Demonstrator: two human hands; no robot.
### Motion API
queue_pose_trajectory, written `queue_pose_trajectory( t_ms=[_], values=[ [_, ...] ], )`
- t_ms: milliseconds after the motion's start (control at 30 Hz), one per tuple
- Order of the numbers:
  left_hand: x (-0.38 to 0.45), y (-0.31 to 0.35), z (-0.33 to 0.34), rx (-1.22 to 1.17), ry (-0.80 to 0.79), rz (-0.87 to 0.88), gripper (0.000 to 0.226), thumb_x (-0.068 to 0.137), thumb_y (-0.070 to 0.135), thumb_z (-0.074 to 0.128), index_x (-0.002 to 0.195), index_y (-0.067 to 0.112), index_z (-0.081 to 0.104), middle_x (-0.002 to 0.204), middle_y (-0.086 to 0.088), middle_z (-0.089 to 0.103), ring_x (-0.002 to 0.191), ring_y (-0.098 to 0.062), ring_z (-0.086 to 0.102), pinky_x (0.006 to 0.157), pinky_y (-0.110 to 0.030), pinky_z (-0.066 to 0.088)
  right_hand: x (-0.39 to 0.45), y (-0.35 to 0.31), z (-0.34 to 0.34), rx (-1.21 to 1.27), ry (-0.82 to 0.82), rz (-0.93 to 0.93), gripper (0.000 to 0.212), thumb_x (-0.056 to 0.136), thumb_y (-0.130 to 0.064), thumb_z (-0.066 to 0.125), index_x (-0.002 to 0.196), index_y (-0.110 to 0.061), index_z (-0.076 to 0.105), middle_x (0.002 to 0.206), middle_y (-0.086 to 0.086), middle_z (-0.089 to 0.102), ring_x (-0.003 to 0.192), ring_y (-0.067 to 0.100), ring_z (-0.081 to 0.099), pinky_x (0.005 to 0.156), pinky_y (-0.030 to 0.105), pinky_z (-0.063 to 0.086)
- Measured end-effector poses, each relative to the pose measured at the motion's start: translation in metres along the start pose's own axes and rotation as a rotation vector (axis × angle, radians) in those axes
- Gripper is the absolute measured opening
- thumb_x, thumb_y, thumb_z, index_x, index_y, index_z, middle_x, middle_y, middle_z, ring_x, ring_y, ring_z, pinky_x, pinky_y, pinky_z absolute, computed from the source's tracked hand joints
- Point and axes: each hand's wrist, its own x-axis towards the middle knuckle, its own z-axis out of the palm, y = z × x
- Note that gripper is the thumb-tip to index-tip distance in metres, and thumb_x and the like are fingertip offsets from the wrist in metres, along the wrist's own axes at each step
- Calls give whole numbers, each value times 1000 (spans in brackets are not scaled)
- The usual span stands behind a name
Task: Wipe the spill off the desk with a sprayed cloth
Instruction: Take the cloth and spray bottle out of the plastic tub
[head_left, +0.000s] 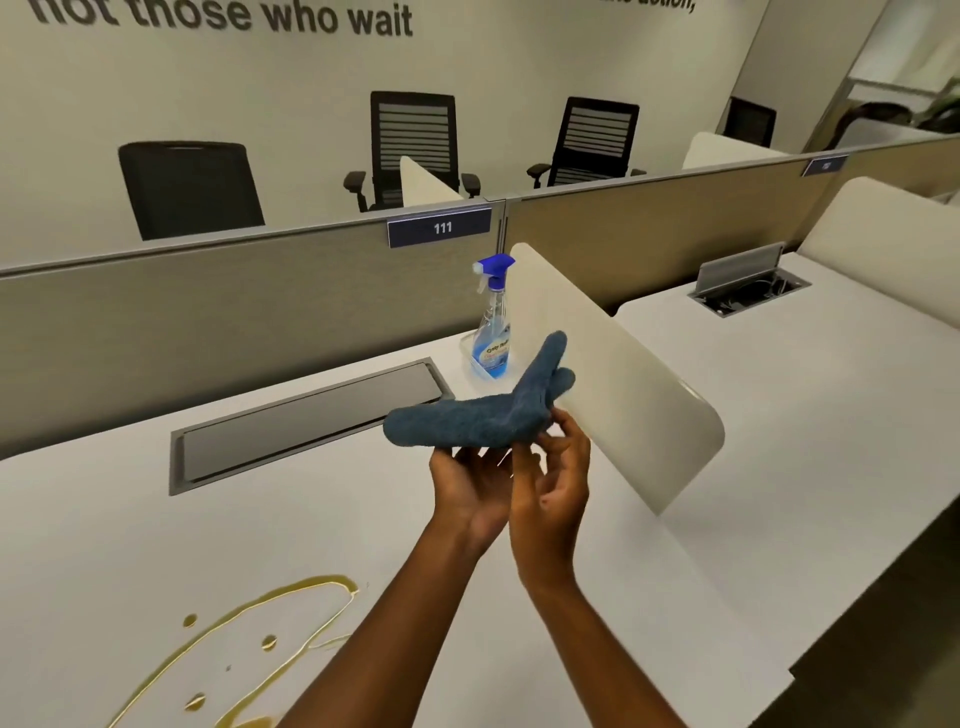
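A folded blue cloth (475, 415) is held in the air above the white desk (104, 519). My left hand (467, 486) supports it from below with the palm up. My right hand (553, 478) pinches the cloth's right end, which sticks upward. A clear spray bottle (492, 325) with blue liquid and a blue trigger head stands upright behind the cloth, at the back of the desk by the divider. A yellowish spill (270, 644) with droplets spreads over the desk's near left, partly under my left forearm.
A grey cable hatch (306, 421) is set into the desk, shut. A cream divider panel (613, 374) slants to the right of my hands. A beige partition (208, 317) closes the back. The neighbouring desk has an open cable hatch (748, 283). Black chairs (415, 145) stand beyond.
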Motion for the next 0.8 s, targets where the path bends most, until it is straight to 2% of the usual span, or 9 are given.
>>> queue_pose_trajectory(
  t_ms=[100, 200, 333, 400, 467, 567, 700, 800],
  values=[
    [-16, 11, -4, -51, -36, 58, 60, 92, 55, 46, 133, 13, 57, 122, -18, 68, 103, -38, 68, 83, -50, 58, -34, -1, 0, 13, 0, 53, 45, 89, -19, 66, 105, -59, 55, 133, 1, 56, 116, 18, 61, 93, 29, 55],
    [-28, 23, -11, -42, -32, 98, 57, 90, 55, 48, 127, 14, 60, 120, -18, 69, 112, -39, 63, 92, -56, 53, -57, 3, -2, 3, -28, 84, 40, 85, -20, 70, 104, -52, 58, 134, -4, 54, 118, 12, 59, 95, 23, 52],
    [-35, 38, -26, -26, 21, 141, 61, 89, 62, 44, 128, 18, 61, 127, -14, 64, 124, -38, 55, 105, -58, 41, -74, 18, -13, -126, -100, 132, 53, 83, 2, 69, 110, -40, 53, 125, -5, 59, 110, 13, 62, 92, 21, 53],
    [-37, 47, -34, -3, 42, 182, 57, 89, 63, 42, 123, 20, 62, 124, -12, 64, 121, -35, 56, 106, -57, 40, -71, 28, -22, -172, -76, 186, 52, 83, 11, 60, 110, -32, 53, 120, -6, 60, 104, 15, 63, 88, 24, 55],
    [-37, 56, -41, 26, 62, 215, 54, 90, 63, 40, 115, 21, 63, 116, -11, 65, 111, -33, 59, 102, -54, 43, -61, 38, -31, -179, -22, 234, 46, 81, 15, 52, 105, -24, 52, 117, -9, 59, 101, 16, 63, 81, 19, 53],
    [-34, 68, -53, 50, 67, 230, 54, 91, 64, 39, 113, 21, 63, 113, -11, 65, 107, -32, 59, 101, -54, 43, -32, 50, -38, -190, 12, 309, 37, 84, 10, 53, 105, -21, 50, 117, -6, 57, 102, 17, 62, 71, 14, 50],
    [-23, 80, -61, 62, 85, 247, 57, 90, 66, 37, 115, 21, 62, 116, -11, 64, 111, -33, 57, 104, -56, 40, 27, 65, -28, -232, -26, 341, 28, 88, -5, 60, 110, -18, 50, 119, -2, 57, 101, 18, 61, 73, 29, 52],
    [-13, 87, -63, 72, 109, 271, 57, 90, 66, 36, 114, 21, 62, 116, -11, 64, 109, -33, 58, 103, -55, 40, 81, 77, -4, -258, -72, 295, 30, 88, -10, 66, 114, -14, 51, 119, 3, 57, 100, 20, 61, 72, 19, 49]
  ],
)
